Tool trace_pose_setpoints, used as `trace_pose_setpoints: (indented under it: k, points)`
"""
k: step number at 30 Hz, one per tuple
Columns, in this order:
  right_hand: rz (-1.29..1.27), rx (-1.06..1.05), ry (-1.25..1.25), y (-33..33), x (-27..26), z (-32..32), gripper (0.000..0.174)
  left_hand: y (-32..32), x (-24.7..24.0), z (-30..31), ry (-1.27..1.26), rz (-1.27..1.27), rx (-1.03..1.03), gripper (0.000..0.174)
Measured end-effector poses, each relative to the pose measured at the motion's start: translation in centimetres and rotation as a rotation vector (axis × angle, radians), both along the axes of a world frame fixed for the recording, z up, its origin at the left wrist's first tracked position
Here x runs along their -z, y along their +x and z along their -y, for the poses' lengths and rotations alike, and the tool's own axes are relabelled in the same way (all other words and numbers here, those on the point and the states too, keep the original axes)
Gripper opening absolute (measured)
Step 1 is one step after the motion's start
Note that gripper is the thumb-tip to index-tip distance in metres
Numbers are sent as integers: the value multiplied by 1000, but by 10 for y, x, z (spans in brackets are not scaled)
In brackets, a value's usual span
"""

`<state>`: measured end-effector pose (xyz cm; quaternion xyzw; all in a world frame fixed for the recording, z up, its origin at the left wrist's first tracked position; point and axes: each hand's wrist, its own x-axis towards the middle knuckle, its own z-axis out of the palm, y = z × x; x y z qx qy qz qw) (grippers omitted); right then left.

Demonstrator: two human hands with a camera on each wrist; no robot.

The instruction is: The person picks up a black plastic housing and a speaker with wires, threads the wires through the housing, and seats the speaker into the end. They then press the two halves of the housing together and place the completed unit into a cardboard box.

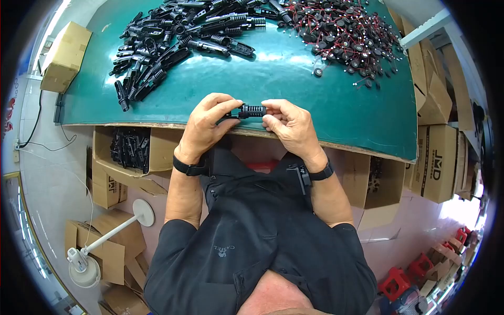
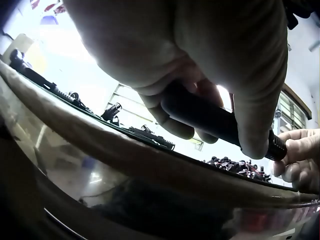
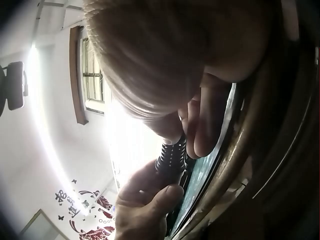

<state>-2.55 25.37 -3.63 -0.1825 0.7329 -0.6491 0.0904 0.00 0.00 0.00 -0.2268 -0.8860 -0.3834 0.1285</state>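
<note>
Black shirt (image 1: 262,241) lies nearest; left hand (image 1: 209,121) and right hand (image 1: 293,126) hold a ribbed housing (image 1: 253,111). It's likely light, stiff; grip both ends.

Black stripe-ribbed part (image 1: 254,111), green tabletop (image 1: 341,115), brown cartons (image 1: 67,55) (plus red wires (image 1: 336,38), black discs (image 1: 318,72))

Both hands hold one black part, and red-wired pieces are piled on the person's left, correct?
Not the side: the head view shows the red-wired pieces piled on the person's right. The left hand and right hand do hold one black part.
</note>
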Motion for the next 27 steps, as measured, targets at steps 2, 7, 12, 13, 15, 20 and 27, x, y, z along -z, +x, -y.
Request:
trace_pose_setpoints:
  k: [2, 7, 12, 13, 15, 20, 27]
  points:
    - [18, 12, -22, 1, 0, 0, 25, 0, 0, -1, -1, -11, -2, 50]
    - [68, 11, -29, 1, -3, 0, 23, 0, 0, 0, -19, -23, -2, 51]
    - [63, 16, -21, 0, -4, 1, 22, 0, -1, 0, -29, -45, -4, 51]
    - [60, 14, -18, 0, -4, 1, 22, 1, -1, 0, -29, -44, -5, 51]
    - [53, 11, -12, 0, -4, 1, 22, 1, 0, 1, -30, -42, -8, 52]
    - [46, 11, -6, -1, -4, 1, 22, 0, 1, 0, -31, -46, -10, 52]
    - [55, -1, -10, 0, -6, 0, 23, 1, 0, 0, -20, -28, -3, 52]
